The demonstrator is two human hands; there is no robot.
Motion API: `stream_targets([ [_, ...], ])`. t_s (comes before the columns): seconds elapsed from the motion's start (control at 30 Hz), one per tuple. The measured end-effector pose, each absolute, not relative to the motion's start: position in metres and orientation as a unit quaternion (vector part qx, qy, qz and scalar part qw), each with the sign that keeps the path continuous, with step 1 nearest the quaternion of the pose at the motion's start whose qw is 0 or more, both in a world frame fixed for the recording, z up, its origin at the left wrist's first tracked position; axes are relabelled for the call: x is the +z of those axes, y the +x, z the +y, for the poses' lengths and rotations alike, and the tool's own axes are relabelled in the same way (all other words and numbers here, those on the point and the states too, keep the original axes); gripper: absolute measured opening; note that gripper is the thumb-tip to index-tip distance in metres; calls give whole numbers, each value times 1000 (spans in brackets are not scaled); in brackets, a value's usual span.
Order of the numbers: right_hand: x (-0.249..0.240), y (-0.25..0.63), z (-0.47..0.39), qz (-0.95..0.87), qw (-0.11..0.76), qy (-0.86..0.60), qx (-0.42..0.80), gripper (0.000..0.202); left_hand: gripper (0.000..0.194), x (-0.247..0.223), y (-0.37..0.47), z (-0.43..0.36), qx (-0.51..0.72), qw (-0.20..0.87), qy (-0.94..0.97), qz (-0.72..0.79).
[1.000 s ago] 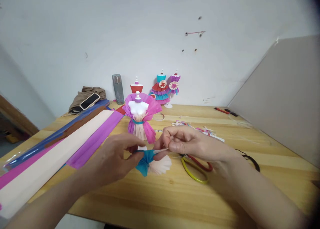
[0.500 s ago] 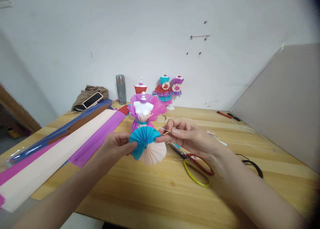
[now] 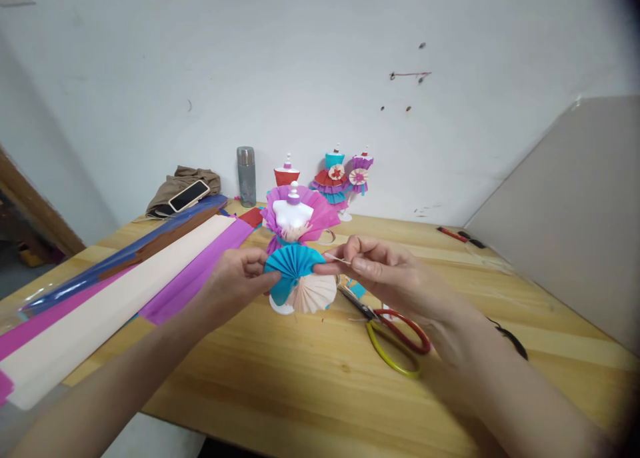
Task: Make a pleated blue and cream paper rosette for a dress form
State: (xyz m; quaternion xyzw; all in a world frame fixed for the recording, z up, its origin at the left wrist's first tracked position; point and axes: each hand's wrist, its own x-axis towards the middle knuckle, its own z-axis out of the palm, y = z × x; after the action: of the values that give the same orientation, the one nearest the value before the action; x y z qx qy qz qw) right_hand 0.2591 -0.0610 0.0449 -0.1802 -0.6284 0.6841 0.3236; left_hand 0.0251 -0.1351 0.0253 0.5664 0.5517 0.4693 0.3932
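A pleated paper rosette [image 3: 295,268], blue above and cream below, is pinched at its left edge by my left hand [image 3: 245,275]. My right hand [image 3: 377,265] is closed on a thin pale strip, with a fingertip near the rosette's right edge; whether the strip is paper or thread I cannot tell. Directly behind the rosette stands a small white mannequin [image 3: 293,215] in a purple-pink crepe paper dress, its lower part hidden. Below my right hand lie scissors [image 3: 395,345] with one red and one yellow handle loop.
Long crepe paper strips [image 3: 125,305] cover the table's left side. A phone [image 3: 189,196] rests on brown cloth [image 3: 170,188], beside a grey flask [image 3: 247,178]. Other dressed mannequins [image 3: 333,178] stand by the wall. A red and black pen-like tool [image 3: 460,237] lies at the right back.
The rosette has risen slightly and tilted, both hands keeping their grip. The whole view has shifted a little, and a white base now shows below the rosette.
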Motion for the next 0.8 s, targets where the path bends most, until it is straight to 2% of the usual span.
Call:
stream_targets([
  [0.1,45,258,-64,-641,343,-207,654,33,20,25,26,-137,448,422,561,553],
  [0.23,48,259,-69,-681,360,-231,594,34,22,26,28,-143,400,399,611,554],
  [0.43,54,263,-81,-726,341,-256,539,29,34,35,27,-153,364,232,687,585],
  [0.5,56,263,-83,-736,337,-259,526,29,35,37,28,-153,371,208,690,586],
  [0.7,59,263,-87,-744,362,-251,503,30,35,29,32,-150,349,357,673,547],
  [0.8,60,262,-90,-745,372,-249,494,29,30,24,33,-151,334,390,665,543],
])
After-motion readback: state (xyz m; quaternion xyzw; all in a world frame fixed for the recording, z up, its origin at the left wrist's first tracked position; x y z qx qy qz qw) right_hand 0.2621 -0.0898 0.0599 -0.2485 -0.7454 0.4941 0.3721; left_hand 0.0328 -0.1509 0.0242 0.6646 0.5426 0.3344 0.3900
